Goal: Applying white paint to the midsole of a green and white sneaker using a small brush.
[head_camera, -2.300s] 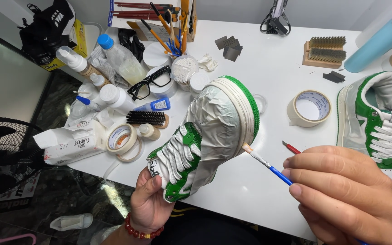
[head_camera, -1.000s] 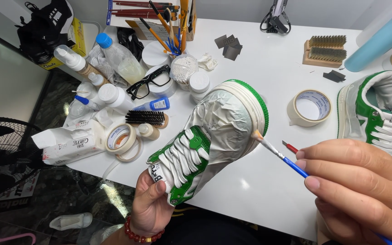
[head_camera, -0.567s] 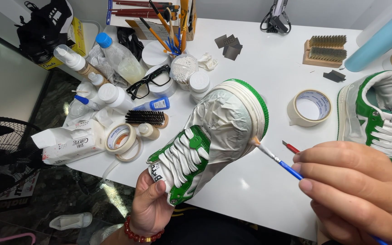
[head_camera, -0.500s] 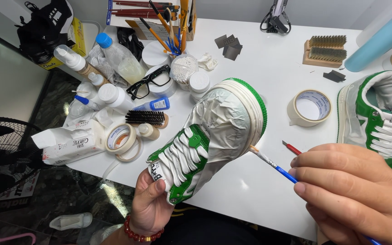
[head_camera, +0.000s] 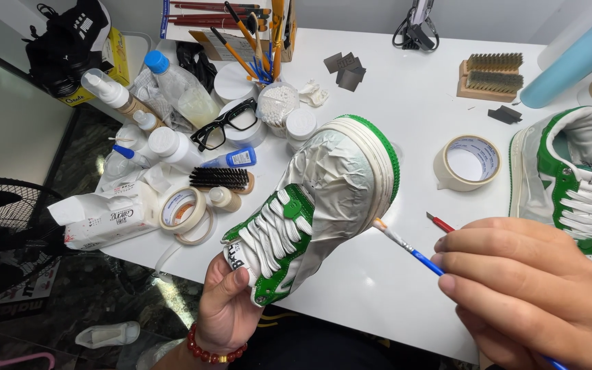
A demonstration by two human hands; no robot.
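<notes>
Left hand gripping taped shoe, right hand pinching brush at midsole; painting seemingly underway, unfinished.

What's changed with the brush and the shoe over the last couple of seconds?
The right hand worked the small blue-handled brush up along the taped shoe's sole edge, then back down; its tip now sits at the lower edge of the sole. The left hand kept its grip at the tongue end, tilting the shoe only slightly. The tape roll, second shoe and bottles stayed put.
</notes>
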